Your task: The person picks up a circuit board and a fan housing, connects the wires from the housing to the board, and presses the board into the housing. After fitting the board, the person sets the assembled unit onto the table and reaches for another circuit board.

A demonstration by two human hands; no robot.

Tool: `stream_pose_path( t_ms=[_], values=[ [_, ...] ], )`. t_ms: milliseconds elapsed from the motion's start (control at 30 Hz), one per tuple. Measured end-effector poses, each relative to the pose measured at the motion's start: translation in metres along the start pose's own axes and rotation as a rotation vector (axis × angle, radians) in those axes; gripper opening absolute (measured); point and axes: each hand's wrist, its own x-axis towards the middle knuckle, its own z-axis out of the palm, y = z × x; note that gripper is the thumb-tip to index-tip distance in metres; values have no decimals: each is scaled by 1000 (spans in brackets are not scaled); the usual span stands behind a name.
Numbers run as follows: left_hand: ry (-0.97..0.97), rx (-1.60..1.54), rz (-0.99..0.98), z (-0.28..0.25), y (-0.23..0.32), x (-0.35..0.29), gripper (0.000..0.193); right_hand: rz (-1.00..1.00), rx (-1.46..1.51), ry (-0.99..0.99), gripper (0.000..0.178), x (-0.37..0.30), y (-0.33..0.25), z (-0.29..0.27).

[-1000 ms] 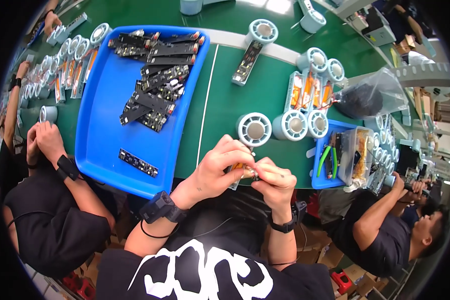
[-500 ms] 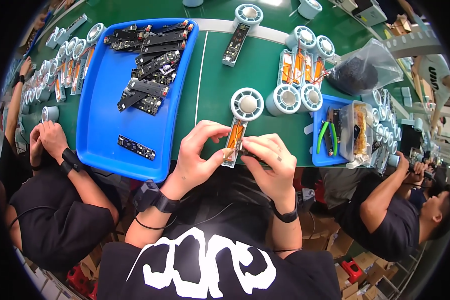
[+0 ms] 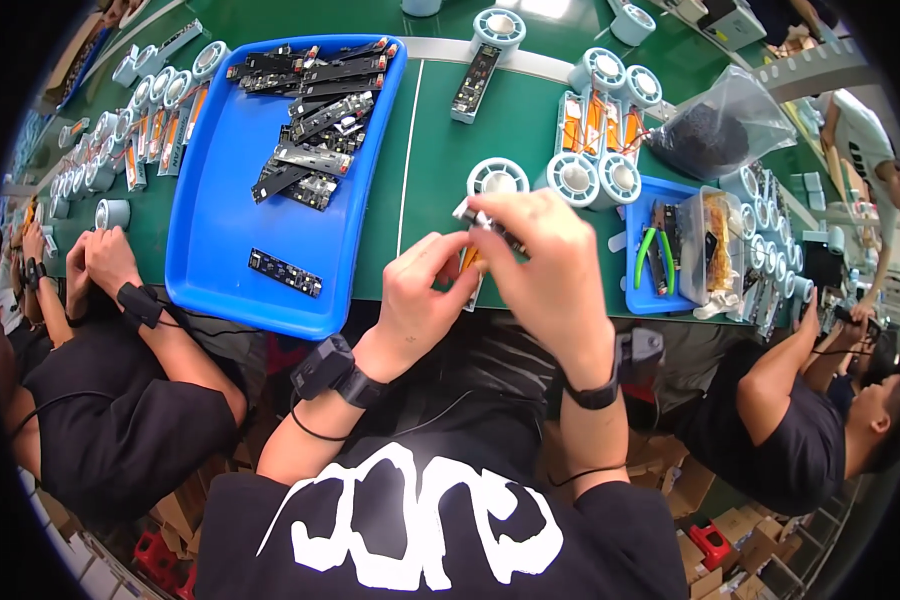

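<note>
A pale blue fan lies on the green bench, close to the near edge and right of the white line. Its long axis runs between the near and far edges, slightly aslant: the round head points to the far edge, and the narrow handle points back to the near edge. An orange battery shows in the handle, partly covered by fingers. The right hand pinches a dark circuit board between thumb and fingers above the handle; the board slants, its pale end toward the head and its other end toward the near edge and the right. The left hand has thumb and fingers curled in at the handle's left side; whether they grip it cannot be told. To the left, a big blue tray bears a heap of boards toward its far right corner and a single board lying crosswise by its near edge. To the right, a small blue tray by the near edge holds green-handled pliers.
</note>
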Motion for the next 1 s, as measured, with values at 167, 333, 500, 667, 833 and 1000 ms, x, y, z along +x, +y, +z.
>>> stream_pose_path(
  t_ms=[167,333,500,667,833,1000],
  values=[
    [48,-12,18,11,12,19,22,508,238,-142,24,10,3,-24],
    [67,47,278,18,-4,23,17,572,542,-20,27,-32,25,-10],
    [-23,93,391,17,-11,27,15,572,700,159,31,-77,30,13],
    [-61,129,485,17,-12,32,15,565,843,280,32,-85,30,25],
    [-43,152,559,13,-19,32,20,429,652,262,35,-92,37,32],
    [-33,183,586,10,-18,27,24,387,646,321,34,-100,32,36]
  ],
)
